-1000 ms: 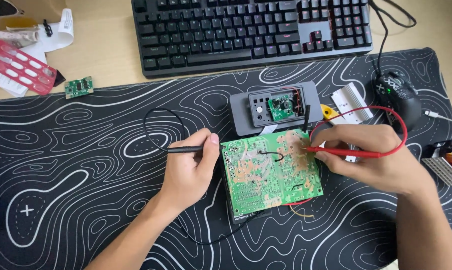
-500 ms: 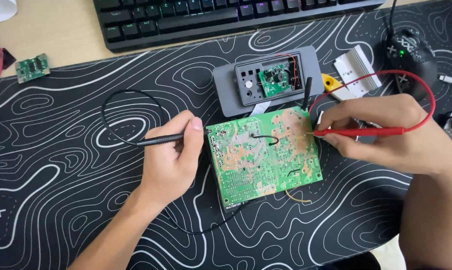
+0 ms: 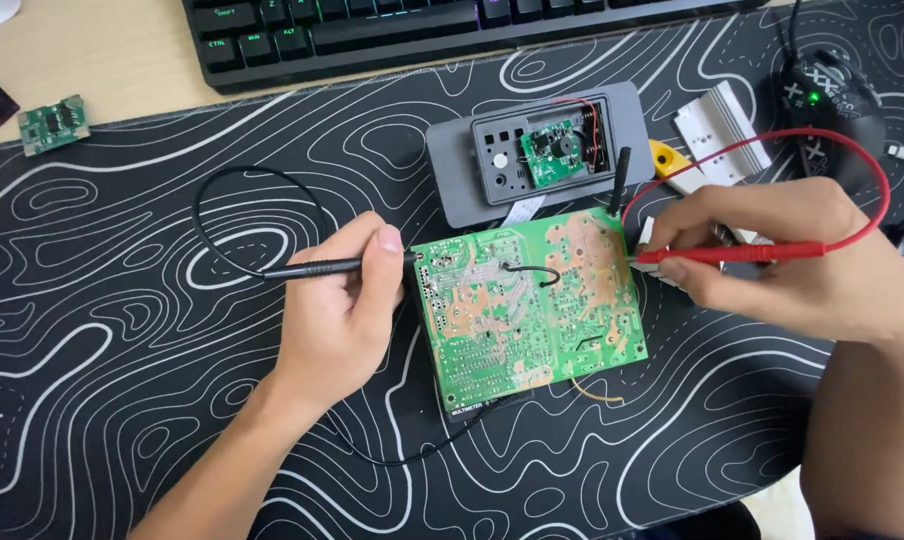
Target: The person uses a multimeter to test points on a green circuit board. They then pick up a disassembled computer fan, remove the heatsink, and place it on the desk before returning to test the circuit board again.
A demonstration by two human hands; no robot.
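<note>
While my left hand [image 3: 347,305] pinches the black probe [image 3: 312,268] between thumb and fingers, its tip points right and meets the upper left corner of the green circuit board [image 3: 527,300]. That board lies solder side up, slightly tilted, on the black desk mat [image 3: 122,400] with white wavy lines, about midway between my two hands. My right hand [image 3: 792,260] grips the red probe [image 3: 732,253] in closed fingers, and its tip touches the board's right edge near the top. From the red probe a red lead [image 3: 772,138] arcs up and over my hand; a black lead [image 3: 227,180] loops on the mat left of my other hand. Just behind the board sits a grey housing [image 3: 542,150], open, with a small green board inside. A black keyboard [image 3: 422,30] lies along the top, a black mouse [image 3: 832,95] at upper right, and a tiny green module [image 3: 54,122] rests on the bare desk at upper left.
</note>
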